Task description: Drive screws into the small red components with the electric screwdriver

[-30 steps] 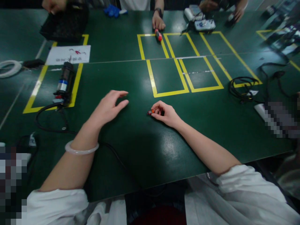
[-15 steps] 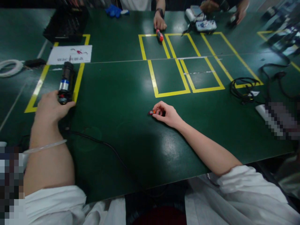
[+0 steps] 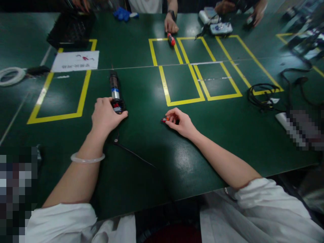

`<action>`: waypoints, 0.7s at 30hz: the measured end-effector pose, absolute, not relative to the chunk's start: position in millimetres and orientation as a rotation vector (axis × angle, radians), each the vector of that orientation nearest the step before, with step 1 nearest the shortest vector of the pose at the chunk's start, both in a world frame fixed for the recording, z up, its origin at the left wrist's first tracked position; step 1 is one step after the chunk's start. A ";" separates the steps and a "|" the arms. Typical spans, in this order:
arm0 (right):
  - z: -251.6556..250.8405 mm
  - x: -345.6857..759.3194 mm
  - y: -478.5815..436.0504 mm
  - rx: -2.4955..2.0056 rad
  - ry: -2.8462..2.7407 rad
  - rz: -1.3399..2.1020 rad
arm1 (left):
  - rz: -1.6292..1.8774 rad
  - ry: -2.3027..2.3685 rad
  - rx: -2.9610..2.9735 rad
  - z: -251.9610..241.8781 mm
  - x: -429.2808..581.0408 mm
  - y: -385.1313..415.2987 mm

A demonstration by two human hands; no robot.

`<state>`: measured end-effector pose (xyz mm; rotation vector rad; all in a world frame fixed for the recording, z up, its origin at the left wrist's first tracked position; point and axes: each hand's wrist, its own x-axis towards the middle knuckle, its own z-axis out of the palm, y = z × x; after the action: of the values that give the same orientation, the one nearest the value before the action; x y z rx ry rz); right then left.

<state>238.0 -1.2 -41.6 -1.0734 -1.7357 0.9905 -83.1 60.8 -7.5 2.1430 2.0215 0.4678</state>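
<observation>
My left hand [image 3: 105, 115] is closed around the near end of a black corded tool with a blue and silver band [image 3: 114, 89]; the tool points away from me over the green table [image 3: 141, 148]. Its black cord [image 3: 131, 152] trails back toward me. My right hand [image 3: 180, 123] rests on the table near the middle and pinches a small red and orange object [image 3: 165, 119] between fingertips and thumb. A clear bangle [image 3: 87, 158] circles my left wrist.
Yellow tape rectangles [image 3: 181, 82] mark the table ahead, another [image 3: 62, 94] at left with a white paper [image 3: 76, 60]. Coiled black cables [image 3: 263, 92] lie at right. Across the table another person's hand [image 3: 170, 25] rests by a red object [image 3: 171, 38]; a black tray [image 3: 72, 30] sits far left.
My left hand reached left to the corded tool in the yellow rectangle, gripped it and brought it right, out of the rectangle toward the middle. My right hand stayed put with the small red object.
</observation>
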 end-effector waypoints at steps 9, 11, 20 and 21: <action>-41.0 239.6 -2.9 -1.030 -1.856 0.828 | 0.460 1.648 2.448 -5.2 15.2 0.8; -40.5 239.6 -3.6 -1.022 -1.877 0.803 | 0.460 1.579 2.463 -4.3 22.9 -6.9; -37.2 240.9 -5.6 -1.031 -2.001 0.809 | 0.462 1.530 2.465 -6.0 28.0 -12.1; -37.3 240.9 -5.6 -1.023 -2.006 0.813 | 0.458 1.532 2.475 -6.3 27.7 -11.9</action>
<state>240.9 -5.6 -37.3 -1.0230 -2.0062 0.8129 27.7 -11.9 -6.3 2.4753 1.5320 0.4575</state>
